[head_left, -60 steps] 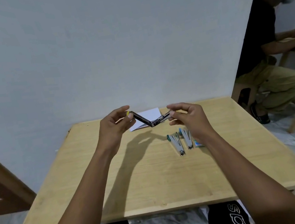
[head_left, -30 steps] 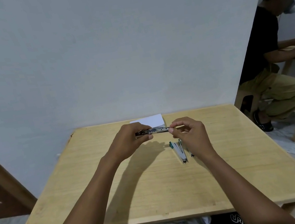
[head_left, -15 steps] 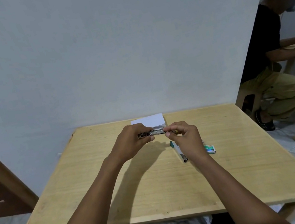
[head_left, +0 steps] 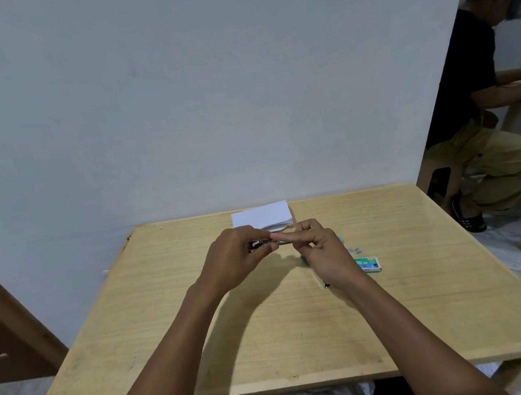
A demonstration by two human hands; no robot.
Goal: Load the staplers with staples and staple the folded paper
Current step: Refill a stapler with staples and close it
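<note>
Left hand [head_left: 234, 264] fingers clamp the stapler [head_left: 259, 243] above the surface [head_left: 169, 318] while right hand [head_left: 326, 253] fingers pinch its front, likely loading it

Head view, forward-down, seemingly near table [head_left: 121, 343]

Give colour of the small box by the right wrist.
Green with a white edge: box, clearest in the head view.

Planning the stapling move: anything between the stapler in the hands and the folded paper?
Nothing visible. The left hand and right hand hold the stapler just in front of the folded paper. The staple box and loose staples lie off to the right.
</note>
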